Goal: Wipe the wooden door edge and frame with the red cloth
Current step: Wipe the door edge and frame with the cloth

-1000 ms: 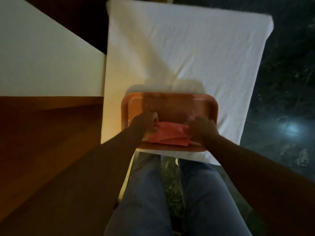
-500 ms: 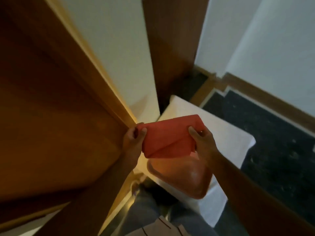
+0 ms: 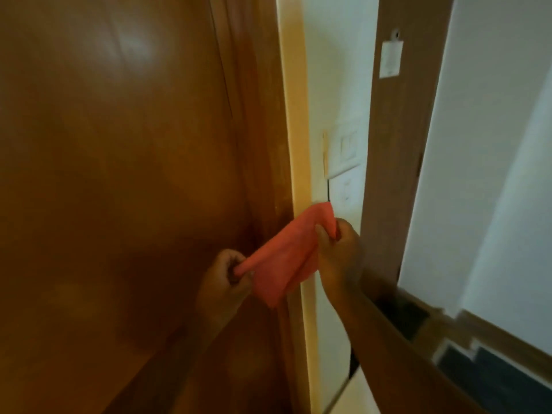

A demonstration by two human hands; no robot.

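- Head view first, and on the far left I see the broad wooden door point(image 3: 113, 174) filling most of the picture, glossy brown with a soft glare near the top.
- Moving right, I see the left hand point(image 3: 225, 279) low against the door face, fingers curled in and pinching the lower-left corner of the red cloth point(image 3: 286, 258).
- Next, the cloth stretches up and to the right between both hands, with a loose fold hanging down below the middle; it crosses in front of the pale door edge point(image 3: 294, 115), though I cannot tell whether it actually presses on the wood.
- Right of that, the right hand point(image 3: 337, 252) sits higher than the left, thumb and fingers closed on the cloth's upper-right corner.
- Behind that hand I see a white wall with a switch plate point(image 3: 345, 153), blurred.
- Further right stands a darker brown frame post point(image 3: 397, 144) with a small white tag point(image 3: 390, 59) hanging on it.
- At the far right I see more white wall, and dark floor point(image 3: 493, 380) in the bottom corner.
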